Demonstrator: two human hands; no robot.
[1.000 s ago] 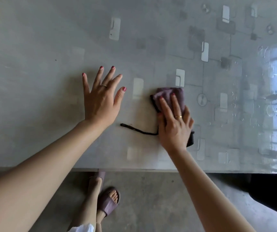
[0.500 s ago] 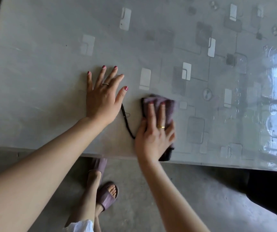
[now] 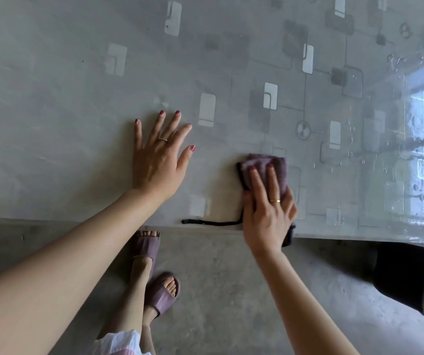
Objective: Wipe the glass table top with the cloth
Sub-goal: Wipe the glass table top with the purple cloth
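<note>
The left hand [image 3: 158, 160] is laid flat on the glass table top [image 3: 59, 111], palm down, with its fingers straight and spread, and nothing is held by it; a thin ring is worn on one finger. To its right, and somewhat nearer the table's front edge, the right hand [image 3: 267, 208] is pressed down onto the cloth [image 3: 280, 166], fingers extended and lying close together across the folded purple fabric, so the cloth is pinned flat under the palm rather than gripped; a gold ring is seen on this hand. Beyond the right fingertips the cloth's far end shows, while its dark lower corner hangs just past the table edge below the heel of the hand. A black cord [image 3: 210, 222] is trailed from the cloth leftward along the front edge, ending below the gap between the two hands. Beneath the left forearm, two feet in purple slippers [image 3: 163, 295] are seen on the concrete floor [image 3: 231, 290]
</note>
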